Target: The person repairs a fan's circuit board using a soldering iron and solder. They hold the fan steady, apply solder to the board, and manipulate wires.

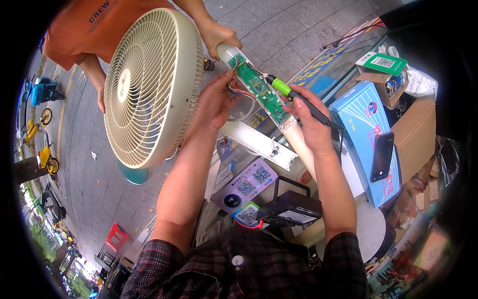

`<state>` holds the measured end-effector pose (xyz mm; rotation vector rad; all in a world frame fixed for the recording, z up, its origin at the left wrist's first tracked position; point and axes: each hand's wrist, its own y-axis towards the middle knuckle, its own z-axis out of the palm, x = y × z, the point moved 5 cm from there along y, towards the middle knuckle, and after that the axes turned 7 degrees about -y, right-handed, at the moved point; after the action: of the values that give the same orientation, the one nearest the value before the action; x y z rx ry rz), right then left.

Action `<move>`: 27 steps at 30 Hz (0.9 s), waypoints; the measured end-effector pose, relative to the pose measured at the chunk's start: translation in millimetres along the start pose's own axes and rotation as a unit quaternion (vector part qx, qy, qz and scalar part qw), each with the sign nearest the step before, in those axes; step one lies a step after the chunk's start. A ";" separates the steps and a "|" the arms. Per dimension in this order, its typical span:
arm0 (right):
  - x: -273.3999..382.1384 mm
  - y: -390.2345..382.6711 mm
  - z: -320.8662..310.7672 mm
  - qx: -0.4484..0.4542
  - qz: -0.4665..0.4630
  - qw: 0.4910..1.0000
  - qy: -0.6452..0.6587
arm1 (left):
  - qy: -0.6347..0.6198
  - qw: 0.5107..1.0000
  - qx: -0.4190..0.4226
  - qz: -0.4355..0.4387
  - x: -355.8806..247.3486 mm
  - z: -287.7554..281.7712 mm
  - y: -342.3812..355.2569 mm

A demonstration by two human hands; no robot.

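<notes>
A long green circuit board (262, 92) lies in the opened cream-coloured stand tube of a fan (144, 89). In my right hand (311, 119) is a green and black soldering iron (282, 86), its tip over the upper part of the board. My left hand (216, 99) is closed at the board's left edge, its fingertips pinched at thin coloured wires (240, 90); the exact wire is hidden. Across from me, a person in an orange shirt (94, 25) steadies the fan, one hand (221, 37) gripping the tube's upper end.
A white tube cover (259, 144) lies below the board. Nearer me are a purple code card (245, 186) and a black lamp-like device (291, 208). At right, a phone (382, 157) rests on a blue box (366, 134) beside an open cardboard box (417, 134). Paving (89, 149) stretches left.
</notes>
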<state>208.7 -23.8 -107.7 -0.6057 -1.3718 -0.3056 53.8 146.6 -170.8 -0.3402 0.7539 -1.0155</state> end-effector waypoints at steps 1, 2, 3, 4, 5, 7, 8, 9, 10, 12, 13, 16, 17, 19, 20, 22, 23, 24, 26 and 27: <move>0.5 0.1 0.6 0.000 -0.001 1.000 -0.001 | 0.001 1.000 0.002 0.000 0.0 -0.4 0.2; 0.6 0.2 0.8 0.000 0.001 1.000 -0.002 | 0.000 1.000 0.003 0.000 0.2 -1.4 0.7; 0.6 0.3 1.1 -0.001 0.003 1.000 -0.002 | -0.001 1.000 0.005 0.000 0.5 -2.7 1.5; 0.5 0.3 1.2 -0.001 0.005 1.000 -0.003 | -0.002 1.000 0.007 0.000 0.7 -3.4 1.8; 0.4 0.4 0.8 -0.001 0.008 1.000 -0.008 | 0.000 1.000 0.005 0.001 0.7 -2.8 1.7; 0.0 0.4 -0.2 -0.001 0.014 1.000 -0.018 | 0.005 1.000 0.003 0.002 0.6 -1.0 1.0; 0.3 0.5 0.0 -0.001 0.011 1.000 -0.021 | 0.003 1.000 0.002 0.002 0.6 -1.1 1.1; 0.3 0.6 0.3 0.000 0.008 1.000 -0.025 | 0.002 1.000 0.001 0.002 0.8 -1.4 1.3; 0.3 0.6 0.5 0.001 0.005 1.000 -0.029 | 0.001 1.000 0.001 0.002 1.0 -1.7 1.6; -0.7 0.6 0.9 0.001 0.000 1.000 -0.032 | 0.001 1.000 0.002 0.003 1.4 -3.5 2.8; -0.9 0.6 1.2 0.001 -0.003 0.999 -0.033 | 0.001 1.000 0.003 0.004 1.6 -4.1 3.1; -0.6 0.3 2.2 0.001 -0.008 0.999 -0.039 | 0.008 1.000 0.008 0.004 1.1 -1.3 1.9; -0.2 -0.1 2.5 0.003 -0.010 0.999 -0.043 | 0.007 1.000 0.019 0.001 1.6 -2.3 2.0; 0.9 0.5 2.9 0.008 -0.014 0.999 -0.052 | 0.005 0.999 0.040 -0.005 1.0 -6.0 4.8; 0.5 0.4 2.3 0.006 -0.014 0.999 -0.051 | 0.006 0.999 0.044 -0.006 0.5 -6.7 5.1; -0.5 -0.1 1.4 0.002 -0.013 0.999 -0.048 | 0.008 0.999 0.052 -0.008 0.0 -7.3 4.7; -0.3 -0.9 0.0 -0.003 -0.010 0.999 -0.040 | 0.009 0.999 0.048 -0.008 0.8 -6.5 4.4; 0.4 -1.8 -0.9 -0.008 -0.006 0.999 -0.032 | 0.010 0.999 0.044 -0.007 1.0 -5.4 3.7; 0.3 -2.1 -3.5 -0.014 -0.023 1.000 -0.005 | 0.018 1.000 0.025 -0.002 -0.2 -0.3 0.2; -0.2 -2.4 -3.9 -0.016 -0.024 1.000 -0.005 | 0.026 1.000 0.011 0.002 -1.5 4.3 -3.0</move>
<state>210.6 -28.1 -107.7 -0.6021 -1.3953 -0.3652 54.4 146.0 -165.5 -0.2948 0.7897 -1.0303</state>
